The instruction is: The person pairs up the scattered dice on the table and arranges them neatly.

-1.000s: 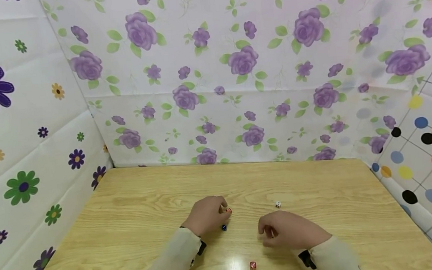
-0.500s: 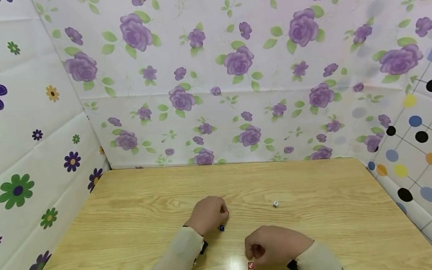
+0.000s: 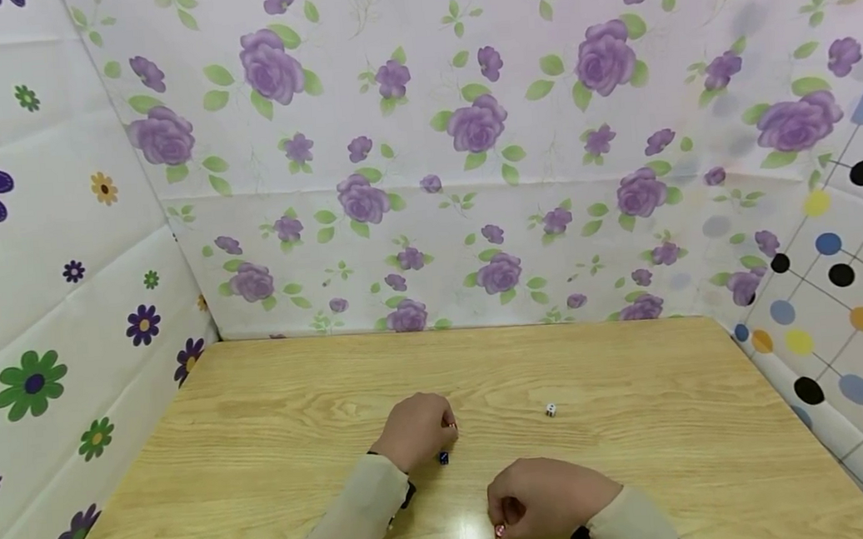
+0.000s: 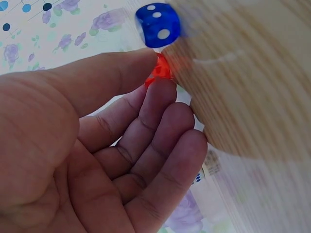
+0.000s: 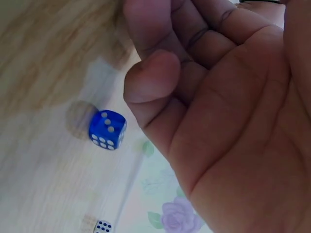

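The far red die [image 4: 160, 70] was at the fingertips of the left hand [image 3: 415, 428], which pinched it between the thumb and a finger, so that only a small part of it could be seen. The blue die [image 3: 444, 458] lay on the table [image 3: 264, 448] at the near side of this hand, just beside the thumb, and it was free of any grip. The near red die [image 3: 500, 532] was at the near left end of the right hand [image 3: 548, 495], pinched between the tips of thumb and finger; from the right wrist it was hidden. The white die [image 3: 551, 410] lay on the far side of the right hand, well apart from it.

Both hands had their backs turned up and their fingers pointing down to the wood. The left one was farther from the person, its other fingers bent and lying close together. Its forearm, in a pale sleeve [image 3: 354, 509], slanted from the near edge towards far and right. The right one was nearer, with the fingers curled inwards, and its forearm came from the near right, slanting to the left. At each wrist a black strap showed near the cuff.
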Action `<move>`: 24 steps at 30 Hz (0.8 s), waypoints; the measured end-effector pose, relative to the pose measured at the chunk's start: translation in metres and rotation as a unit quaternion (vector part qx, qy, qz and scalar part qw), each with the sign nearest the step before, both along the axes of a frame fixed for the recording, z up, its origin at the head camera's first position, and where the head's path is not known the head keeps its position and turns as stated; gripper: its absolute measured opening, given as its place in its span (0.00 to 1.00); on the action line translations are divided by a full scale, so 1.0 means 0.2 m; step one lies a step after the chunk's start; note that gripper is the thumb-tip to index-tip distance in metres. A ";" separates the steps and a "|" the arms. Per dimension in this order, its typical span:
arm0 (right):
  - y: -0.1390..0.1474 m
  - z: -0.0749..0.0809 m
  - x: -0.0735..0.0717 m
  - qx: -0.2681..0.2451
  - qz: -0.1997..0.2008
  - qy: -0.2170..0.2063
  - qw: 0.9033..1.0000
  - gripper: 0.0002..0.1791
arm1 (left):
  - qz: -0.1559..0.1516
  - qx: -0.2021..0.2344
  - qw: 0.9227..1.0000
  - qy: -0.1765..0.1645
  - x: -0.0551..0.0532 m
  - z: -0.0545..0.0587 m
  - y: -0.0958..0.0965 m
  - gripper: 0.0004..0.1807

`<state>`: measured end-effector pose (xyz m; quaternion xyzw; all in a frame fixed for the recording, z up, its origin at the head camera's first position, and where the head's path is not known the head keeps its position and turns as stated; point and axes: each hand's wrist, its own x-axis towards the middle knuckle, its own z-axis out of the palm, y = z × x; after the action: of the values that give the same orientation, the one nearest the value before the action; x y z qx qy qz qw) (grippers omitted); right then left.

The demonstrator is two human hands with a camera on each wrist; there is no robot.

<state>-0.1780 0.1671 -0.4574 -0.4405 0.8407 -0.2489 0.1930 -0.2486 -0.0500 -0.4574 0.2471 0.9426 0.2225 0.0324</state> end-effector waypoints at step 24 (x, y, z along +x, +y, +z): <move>0.07 0.01 -0.05 -0.015 -0.093 0.073 0.993 0.05 | -0.020 0.009 1.000 -0.001 0.00 0.00 -0.02 0.06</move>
<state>-0.1882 0.1804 -0.4553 -0.3803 0.8861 -0.2455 0.1002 -0.2480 -0.0545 -0.4570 0.2663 0.9352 0.2306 0.0351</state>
